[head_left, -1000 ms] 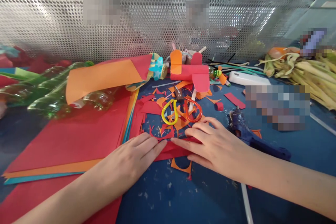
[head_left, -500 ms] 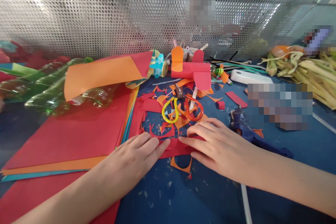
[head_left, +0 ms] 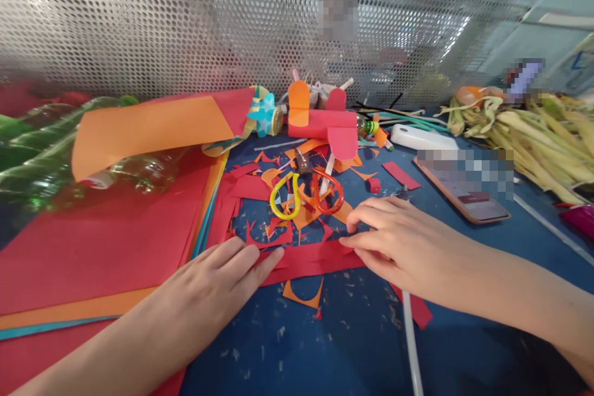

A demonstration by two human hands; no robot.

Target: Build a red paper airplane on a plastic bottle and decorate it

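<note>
Where two hands [head_left: 223, 273] [head_left: 394, 240] touch, one red strip [head_left: 310, 261] lies.

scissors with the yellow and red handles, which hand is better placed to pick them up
Right, probably: the right hand has fingertips close to the red handle, while the left hand sits farther from the yellow handle. Both hands touch the red paper strip.

2 bare forearms [head_left: 116, 346] angled inward; left hand [head_left: 223, 275], right hand [head_left: 392, 240] apart, palms down.
</note>
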